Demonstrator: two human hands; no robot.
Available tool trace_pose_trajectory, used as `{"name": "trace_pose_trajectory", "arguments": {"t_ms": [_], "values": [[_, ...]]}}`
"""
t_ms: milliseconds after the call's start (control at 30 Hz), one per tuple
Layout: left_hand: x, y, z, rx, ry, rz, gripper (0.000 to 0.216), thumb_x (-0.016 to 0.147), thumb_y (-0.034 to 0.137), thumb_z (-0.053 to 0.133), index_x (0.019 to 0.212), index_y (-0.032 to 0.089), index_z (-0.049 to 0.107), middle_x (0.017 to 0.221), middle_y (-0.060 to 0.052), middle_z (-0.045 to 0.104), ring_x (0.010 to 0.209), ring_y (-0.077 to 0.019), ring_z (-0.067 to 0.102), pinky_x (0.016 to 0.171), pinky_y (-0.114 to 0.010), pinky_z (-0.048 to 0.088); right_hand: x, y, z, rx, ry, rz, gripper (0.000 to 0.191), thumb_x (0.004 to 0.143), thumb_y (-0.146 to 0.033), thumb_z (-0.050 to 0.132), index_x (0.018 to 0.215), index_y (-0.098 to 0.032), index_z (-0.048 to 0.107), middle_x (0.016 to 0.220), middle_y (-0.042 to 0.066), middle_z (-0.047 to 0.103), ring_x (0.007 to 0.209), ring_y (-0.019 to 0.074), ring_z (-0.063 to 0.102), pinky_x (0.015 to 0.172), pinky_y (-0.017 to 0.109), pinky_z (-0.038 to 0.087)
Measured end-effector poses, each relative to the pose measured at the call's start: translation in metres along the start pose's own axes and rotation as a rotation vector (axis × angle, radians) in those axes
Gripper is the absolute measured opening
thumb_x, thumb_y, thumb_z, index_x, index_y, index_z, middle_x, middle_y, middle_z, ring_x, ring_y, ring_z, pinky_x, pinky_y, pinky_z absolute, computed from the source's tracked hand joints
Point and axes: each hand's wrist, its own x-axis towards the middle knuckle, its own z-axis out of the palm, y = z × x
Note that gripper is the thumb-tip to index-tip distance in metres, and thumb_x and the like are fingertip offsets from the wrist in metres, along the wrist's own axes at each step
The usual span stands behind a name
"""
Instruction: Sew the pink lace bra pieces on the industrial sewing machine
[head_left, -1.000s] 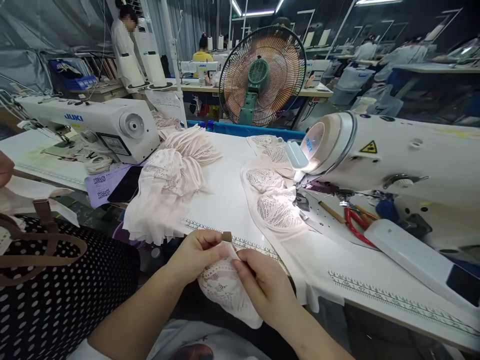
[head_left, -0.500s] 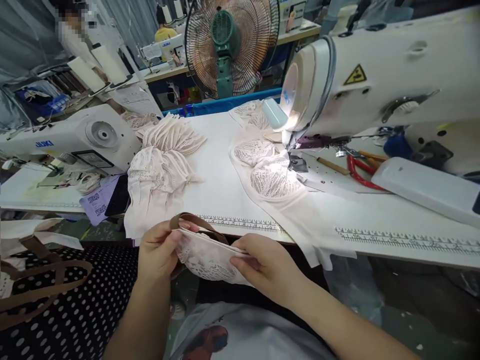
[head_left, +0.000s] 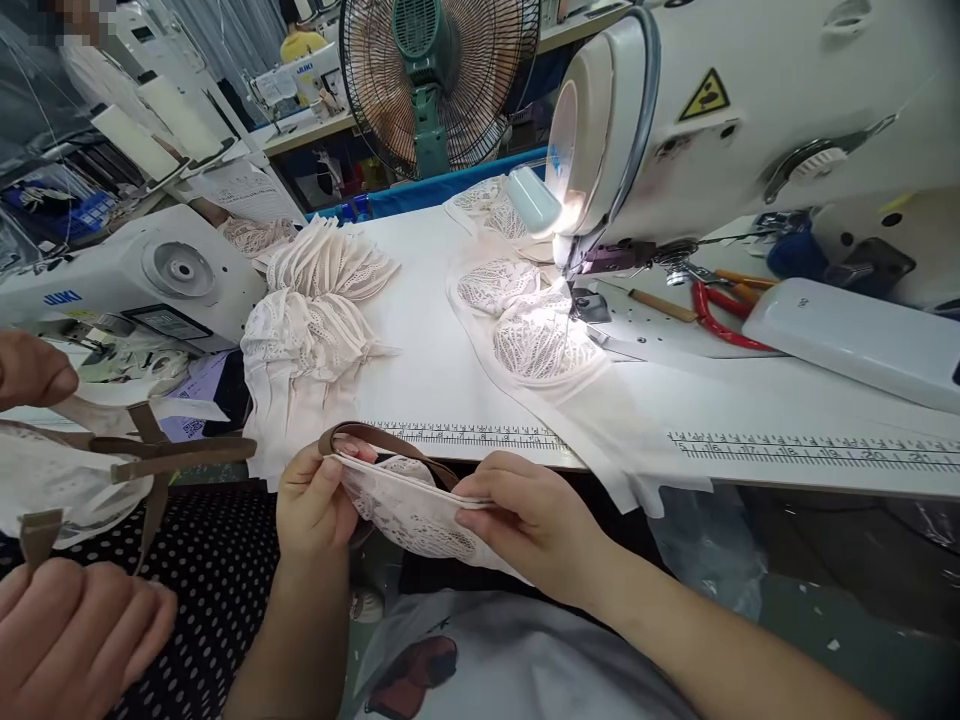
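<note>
Between my two hands, in front of the table edge, stretches a pale pink lace bra (head_left: 420,510) with a brown strap (head_left: 390,437) looped along its top. My left hand (head_left: 319,500) pinches its left end, thumb on the near side. Fingers and thumb of my right hand (head_left: 525,510) are closed on the upper edge at its right. Another pale lace bra piece (head_left: 540,340) lies under the lit needle area of the sewing machine (head_left: 615,150). Stacked lace pieces (head_left: 307,330) lie on the white table (head_left: 420,330), beyond my left hand.
At the left, a co-worker's hands (head_left: 82,620) hold a lace bra with brown straps (head_left: 172,460), near my left arm. A second sewing machine (head_left: 150,280) stands behind. Red-handled pliers (head_left: 720,320) lie under the machine arm. A fan (head_left: 431,80) stands beyond the table.
A co-worker's hands have come into view at the left, with the strapped bra raised. My view has shifted slightly; both my hands keep their hold on the bra.
</note>
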Motion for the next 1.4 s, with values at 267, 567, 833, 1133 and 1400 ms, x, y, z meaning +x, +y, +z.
{"name": "trace_pose_trajectory", "arguments": {"t_ms": [267,567,833,1133,1400], "values": [[0.002,-0.01,0.006,-0.082,0.0,-0.066,0.016,0.061,0.028,0.078,0.066,0.017,0.068,0.064,-0.001,0.064,0.059,-0.0112,0.059,0.056,-0.022,0.052,-0.001,-0.002,-0.003,-0.042,-0.017,0.048,0.011,0.081,-0.019,0.054,0.084,-0.02,0.064,0.073,0.003,0.06,0.066,0.0125,0.057,0.055,0.022,0.045],[-0.025,0.109,-0.066,0.229,0.034,-0.251,0.023,0.073,0.035,0.069,0.089,0.019,0.069,0.098,-0.008,0.068,0.089,-0.0188,0.064,0.06,-0.026,0.054,-0.004,0.0,-0.005,-0.228,0.014,-0.005,0.005,0.083,-0.023,0.052,0.083,-0.021,0.057,0.07,0.001,0.059,0.063,0.0133,0.057,0.052,0.024,0.046],[-0.042,0.068,-0.052,0.161,0.163,-0.034,0.021,0.079,0.045,0.06,0.087,0.029,0.07,0.078,-0.003,0.069,0.081,-0.0193,0.065,0.056,-0.028,0.054,-0.003,0.002,-0.005,-0.191,-0.025,-0.001,0.009,0.085,-0.027,0.05,0.08,-0.023,0.056,0.066,0.0,0.058,0.058,0.0138,0.056,0.047,0.024,0.045],[0.013,-0.015,0.001,-0.152,-0.071,-0.111,0.014,0.06,0.02,0.077,0.071,0.021,0.068,0.063,0.001,0.062,0.054,-0.0076,0.053,0.053,-0.02,0.048,-0.002,0.0,-0.005,-0.175,0.01,0.046,0.005,0.08,-0.019,0.054,0.082,-0.02,0.059,0.071,0.002,0.059,0.066,0.014,0.056,0.055,0.025,0.044],[0.016,-0.008,-0.006,-0.084,-0.167,-0.008,0.011,0.062,0.017,0.076,0.068,0.02,0.068,0.063,-0.001,0.062,0.059,-0.0101,0.055,0.057,-0.023,0.05,-0.002,0.004,-0.005,-0.187,0.035,0.017,0.006,0.08,-0.018,0.054,0.083,-0.019,0.06,0.076,0.003,0.061,0.069,0.0142,0.055,0.058,0.025,0.044]]}}
